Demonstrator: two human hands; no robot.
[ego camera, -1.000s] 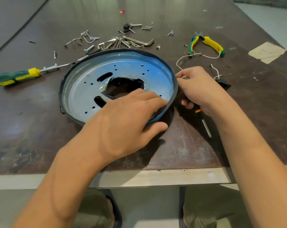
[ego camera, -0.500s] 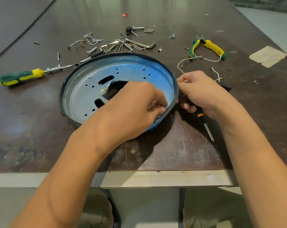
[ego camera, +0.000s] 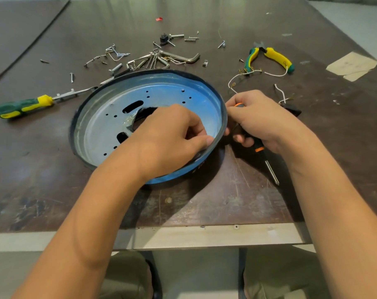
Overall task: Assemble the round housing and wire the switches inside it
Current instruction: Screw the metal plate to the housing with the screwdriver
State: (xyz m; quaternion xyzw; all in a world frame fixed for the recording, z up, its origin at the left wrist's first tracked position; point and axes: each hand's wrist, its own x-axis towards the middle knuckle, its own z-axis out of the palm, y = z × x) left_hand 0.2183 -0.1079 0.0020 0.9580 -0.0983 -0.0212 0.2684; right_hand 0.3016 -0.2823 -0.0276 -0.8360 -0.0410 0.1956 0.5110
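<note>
Reaching in over the near rim, left hand sits inside the round housing, fingers curled and pinched together at the inner right wall; whether anything is between the fingertips, cannot tell. A second ago that hand lay flat with the thumb hooked outside the near rim; half a second ago the fingers were already curling. Now the thumb is inside, against the wall.

Right hand is closed around a black-and-orange screwdriver, shaft pointing toward the near table edge, fingertips pressed on the housing's outer right rim. Same grip and spot as before.

Housing rests tilted on the dark table, open side up, blue inner wall to the right, holes and a central cut-out in the floor. Position unchanged.

Left of it: green-yellow screwdriver. Right, past the hand: white wires and a small black switch. Farther back: loose screws, hex key, yellow-green pliers. None moved.
</note>
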